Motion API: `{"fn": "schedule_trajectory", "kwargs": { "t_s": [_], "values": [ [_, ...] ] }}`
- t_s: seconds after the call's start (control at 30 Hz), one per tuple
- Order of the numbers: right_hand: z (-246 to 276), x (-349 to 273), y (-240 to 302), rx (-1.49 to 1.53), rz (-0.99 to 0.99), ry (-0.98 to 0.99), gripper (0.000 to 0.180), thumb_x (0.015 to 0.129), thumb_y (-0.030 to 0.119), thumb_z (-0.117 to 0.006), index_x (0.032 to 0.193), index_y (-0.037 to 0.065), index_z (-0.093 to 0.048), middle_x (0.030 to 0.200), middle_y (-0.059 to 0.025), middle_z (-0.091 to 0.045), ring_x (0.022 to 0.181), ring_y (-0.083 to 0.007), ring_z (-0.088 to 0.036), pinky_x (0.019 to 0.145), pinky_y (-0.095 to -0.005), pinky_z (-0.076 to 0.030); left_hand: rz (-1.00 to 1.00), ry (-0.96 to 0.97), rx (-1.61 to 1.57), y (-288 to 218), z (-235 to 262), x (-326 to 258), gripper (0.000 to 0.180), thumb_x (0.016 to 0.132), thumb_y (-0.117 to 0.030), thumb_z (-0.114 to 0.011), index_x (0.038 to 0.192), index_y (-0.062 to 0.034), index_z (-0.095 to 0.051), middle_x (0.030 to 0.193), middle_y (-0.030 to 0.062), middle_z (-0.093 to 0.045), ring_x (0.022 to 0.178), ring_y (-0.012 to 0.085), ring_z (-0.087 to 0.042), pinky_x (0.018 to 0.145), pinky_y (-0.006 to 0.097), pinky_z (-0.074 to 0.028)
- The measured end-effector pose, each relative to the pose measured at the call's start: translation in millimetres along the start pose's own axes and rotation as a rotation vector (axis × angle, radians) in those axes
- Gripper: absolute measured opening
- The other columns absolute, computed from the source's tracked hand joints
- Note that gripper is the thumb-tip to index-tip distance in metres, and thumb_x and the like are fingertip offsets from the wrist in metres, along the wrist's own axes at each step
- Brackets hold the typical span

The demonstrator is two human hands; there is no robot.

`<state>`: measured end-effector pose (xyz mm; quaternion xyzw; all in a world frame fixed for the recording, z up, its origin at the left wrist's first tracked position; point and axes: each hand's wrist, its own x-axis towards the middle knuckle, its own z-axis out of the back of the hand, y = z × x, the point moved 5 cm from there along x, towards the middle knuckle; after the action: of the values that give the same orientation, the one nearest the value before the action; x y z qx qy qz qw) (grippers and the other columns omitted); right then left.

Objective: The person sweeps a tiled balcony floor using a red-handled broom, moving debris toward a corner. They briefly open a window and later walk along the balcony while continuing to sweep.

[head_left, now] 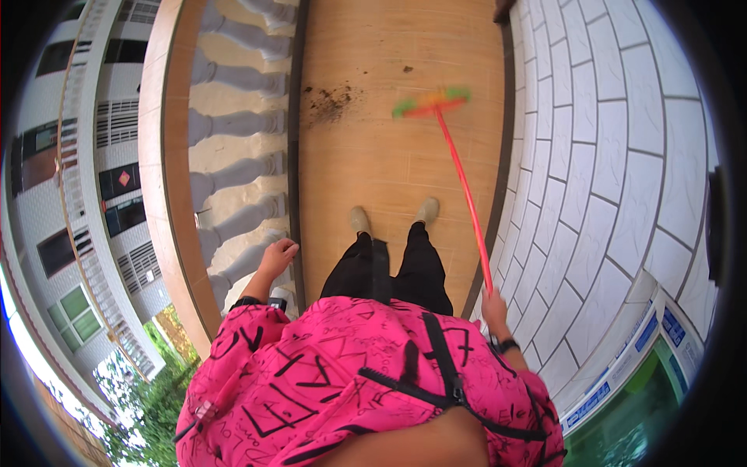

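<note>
My right hand (494, 307) is wrapped round the upper end of a long red broom handle. The broom (467, 191) slants forward to a blurred head with green, yellow and red parts, over the tan tiled floor (397, 156). Left of the broom head, a patch of dark loose dirt (331, 103) lies near the floor's left edge, with a few separate crumbs farther right. My left hand (280, 255) hangs beside the balusters with its fingers curled in, and nothing shows in it.
Grey balusters (237, 122) under a tan-topped rail (177, 156) line the left side. A white brick-patterned wall (599, 156) rises on the right, with a green-glazed window (634, 412) at its near end. Dark strips edge the floor. A building stands beyond the rail.
</note>
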<state>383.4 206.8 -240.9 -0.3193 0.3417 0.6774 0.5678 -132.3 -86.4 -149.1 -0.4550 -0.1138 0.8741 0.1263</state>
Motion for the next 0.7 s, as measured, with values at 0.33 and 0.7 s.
{"fn": "schedule_trajectory", "kwargs": {
  "t_s": [0.33, 0.7],
  "values": [
    [71, 180, 233, 0.136, 0.527, -0.298, 0.038, 0.089, 0.033, -0.039, 0.081, -0.001, -0.055, 0.073, -0.0261, -0.056, 0.070, -0.0444, -0.055, 0.057, -0.0521, -0.041, -0.102, 0.035, 0.044, 7, -2, -9, 0.028, 0.084, -0.025, -0.055, 0.090, 0.0013, -0.060, 0.072, 0.0106, -0.062, 0.062, 0.0160, -0.061, 0.059, 0.029, -0.049],
    [-41, -38, -60, -0.198, 0.090, 0.136, 0.038, 0.088, 0.040, -0.040, 0.107, 0.007, -0.044, 0.069, -0.0275, -0.057, 0.069, -0.0477, -0.055, 0.058, -0.0555, -0.042, 0.115, 0.037, -0.151, 66, -32, 3, 0.027, 0.084, -0.025, -0.055, 0.088, 0.0014, -0.060, 0.071, 0.0083, -0.061, 0.063, 0.0147, -0.059, 0.058, 0.028, -0.048]
  ]
}}
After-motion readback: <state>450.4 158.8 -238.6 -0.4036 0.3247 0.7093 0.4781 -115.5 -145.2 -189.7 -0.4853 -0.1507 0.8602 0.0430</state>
